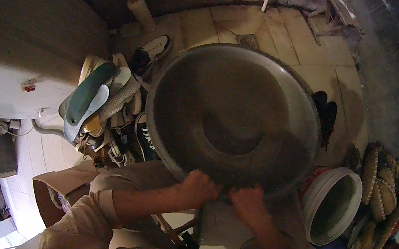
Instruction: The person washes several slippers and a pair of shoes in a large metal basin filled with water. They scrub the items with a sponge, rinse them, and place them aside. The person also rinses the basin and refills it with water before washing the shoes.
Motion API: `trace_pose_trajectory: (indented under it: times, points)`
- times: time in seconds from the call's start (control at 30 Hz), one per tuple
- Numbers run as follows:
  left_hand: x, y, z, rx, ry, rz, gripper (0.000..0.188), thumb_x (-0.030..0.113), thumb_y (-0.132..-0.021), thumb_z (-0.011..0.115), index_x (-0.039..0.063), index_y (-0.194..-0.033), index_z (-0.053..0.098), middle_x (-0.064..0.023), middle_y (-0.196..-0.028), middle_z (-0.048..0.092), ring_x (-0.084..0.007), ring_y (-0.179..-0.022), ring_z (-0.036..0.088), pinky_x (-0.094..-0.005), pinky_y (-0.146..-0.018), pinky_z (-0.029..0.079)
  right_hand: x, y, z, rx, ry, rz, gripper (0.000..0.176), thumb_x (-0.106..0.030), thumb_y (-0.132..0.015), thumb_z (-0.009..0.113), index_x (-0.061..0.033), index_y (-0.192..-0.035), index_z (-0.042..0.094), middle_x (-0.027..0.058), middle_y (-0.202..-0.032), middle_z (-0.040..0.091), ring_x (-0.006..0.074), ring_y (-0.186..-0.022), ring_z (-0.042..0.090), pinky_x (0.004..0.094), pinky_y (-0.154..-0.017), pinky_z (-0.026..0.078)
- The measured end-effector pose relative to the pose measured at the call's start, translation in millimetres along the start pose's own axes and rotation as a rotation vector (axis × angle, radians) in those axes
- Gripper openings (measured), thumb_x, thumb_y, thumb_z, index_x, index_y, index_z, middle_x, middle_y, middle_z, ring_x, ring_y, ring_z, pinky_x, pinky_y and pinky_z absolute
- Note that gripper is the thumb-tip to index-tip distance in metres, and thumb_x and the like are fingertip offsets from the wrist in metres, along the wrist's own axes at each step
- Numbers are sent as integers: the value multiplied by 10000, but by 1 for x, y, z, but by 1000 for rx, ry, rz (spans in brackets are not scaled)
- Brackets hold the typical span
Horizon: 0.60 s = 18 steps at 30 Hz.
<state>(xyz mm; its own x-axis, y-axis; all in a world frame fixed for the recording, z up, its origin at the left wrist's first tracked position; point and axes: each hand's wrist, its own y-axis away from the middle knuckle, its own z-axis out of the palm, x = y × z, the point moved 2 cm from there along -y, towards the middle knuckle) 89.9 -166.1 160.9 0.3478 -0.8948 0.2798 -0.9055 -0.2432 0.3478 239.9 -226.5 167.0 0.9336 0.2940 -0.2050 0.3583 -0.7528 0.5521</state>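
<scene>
A large round basin (pixel 185 94) stands in front of me, its inside dim and shadowed. Whether it holds liquid, I cannot tell. At its near rim my left hand (pixel 198 188) is curled into a fist, knuckles up. Close beside it on the right, my right hand (pixel 250 201) is curled too. A small dark patch lies between the two hands. Blur and shadow hide whether they grip the rim or some other thing.
A heap of shoes and insoles (pixel 89 93) lies left of the basin. One sneaker (pixel 152 50) is behind it. To the right are a white bucket (pixel 333 206), dark shoes (pixel 324 110) and stitched tan shoe pieces (pixel 383 185). An open cardboard box (pixel 52 186) stands at my left.
</scene>
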Motion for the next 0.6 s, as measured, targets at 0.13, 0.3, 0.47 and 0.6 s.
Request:
trace_pose_trajectory:
  times: [0.13,0.3,0.47,0.6]
  points:
    - [-8,1,-12,93,20,-7,262,210,-680,628,117,-921,585,-55,-652,644,-203,-570,642,-317,-447,442,2,-1,-22,-42,31,37,223,-181,-717,585,-137,-930,634,81,-823,654,254,-804,634,484,-790,423]
    - [-13,2,-26,57,47,42,281,209,-670,631,113,-930,587,-48,-653,640,-203,-591,644,-325,-470,450,9,9,-13,238,12,-45,259,-180,-713,587,-146,-968,625,89,-827,646,259,-836,625,472,-824,409]
    - [-16,4,-8,323,36,-12,342,201,-639,664,108,-957,581,-43,-691,645,-208,-621,652,-363,-504,471,10,0,-40,-29,-22,34,268,-163,-709,584,-144,-974,621,90,-845,639,260,-860,615,477,-831,406]
    - [-8,4,-17,175,47,-17,332,185,-638,661,111,-951,582,-43,-697,644,-205,-613,650,-362,-498,472,8,-2,-15,-20,46,5,237,-150,-709,574,-120,-940,620,101,-828,639,260,-857,616,491,-849,404]
